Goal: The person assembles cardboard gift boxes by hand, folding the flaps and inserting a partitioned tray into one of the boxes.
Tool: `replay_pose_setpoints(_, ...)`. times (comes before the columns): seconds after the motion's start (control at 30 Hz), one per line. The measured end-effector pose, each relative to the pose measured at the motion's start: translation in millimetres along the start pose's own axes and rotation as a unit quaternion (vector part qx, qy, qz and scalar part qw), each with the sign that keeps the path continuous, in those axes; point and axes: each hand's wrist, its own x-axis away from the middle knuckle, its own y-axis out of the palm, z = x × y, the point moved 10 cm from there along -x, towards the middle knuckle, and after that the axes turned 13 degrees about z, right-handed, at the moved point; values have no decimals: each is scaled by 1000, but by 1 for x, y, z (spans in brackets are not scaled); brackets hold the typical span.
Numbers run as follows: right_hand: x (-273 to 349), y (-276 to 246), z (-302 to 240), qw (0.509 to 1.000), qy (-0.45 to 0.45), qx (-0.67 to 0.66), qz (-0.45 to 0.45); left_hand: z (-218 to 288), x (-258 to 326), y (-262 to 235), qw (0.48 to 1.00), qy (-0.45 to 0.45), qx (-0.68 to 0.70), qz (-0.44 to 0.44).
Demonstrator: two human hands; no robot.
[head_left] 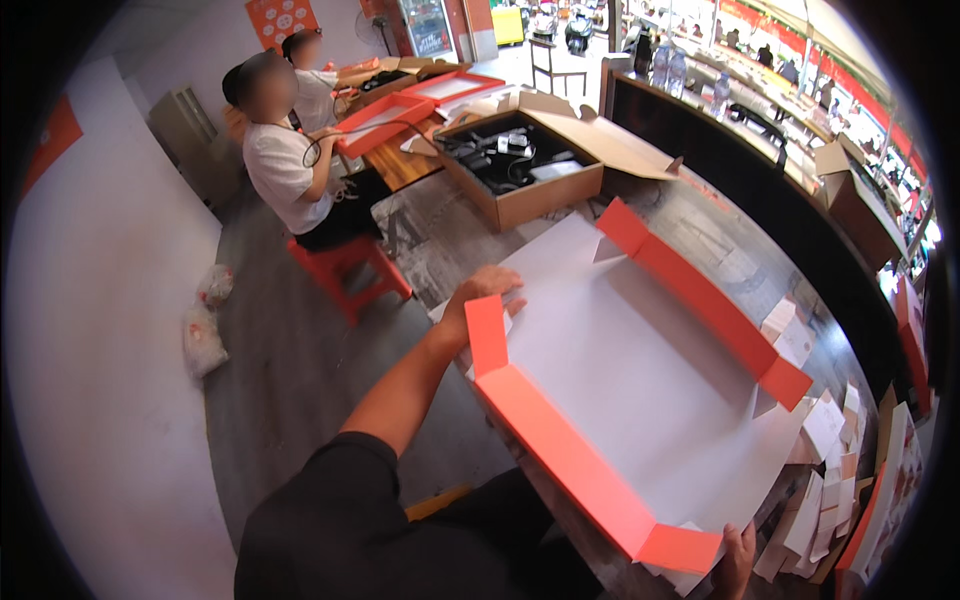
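A partly folded cardboard box (640, 370), white inside with orange side walls, lies across the table in front of me. Both long orange walls stand up, and their end tabs angle outward. White end panels spread flat at the far left and near right. My left hand (485, 297) is at the far left corner, fingers stretched apart over the white panel; an orange tab hides part of it. At the near right corner, my right hand (738, 560) grips the edge of the box beside another orange tab. Some of its fingers are hidden.
A brown carton (520, 205) of black devices and cables stands beyond the box. Folded white card pieces (825, 470) pile up on the right. Two people sit at the far left around orange trays (385, 125); one uses a red stool (350, 278). A black partition (740, 160) runs along the right.
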Motion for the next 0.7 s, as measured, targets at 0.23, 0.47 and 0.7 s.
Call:
replay_pose_setpoints(0.23, -7, -3, 10, 1000, -22, -10, 3, -3, -4, 11, 998, -50, 13, -22)
replay_pose_setpoints(0.47, -9, -2, 16, 997, -16, -77, -1, -2, -2, 7, 999, -34, 4, -16)
replay_pose_setpoints(0.7, -7, 2, 5, 995, 0, -102, -10, -3, -6, 8, 1000, -30, 9, 4)
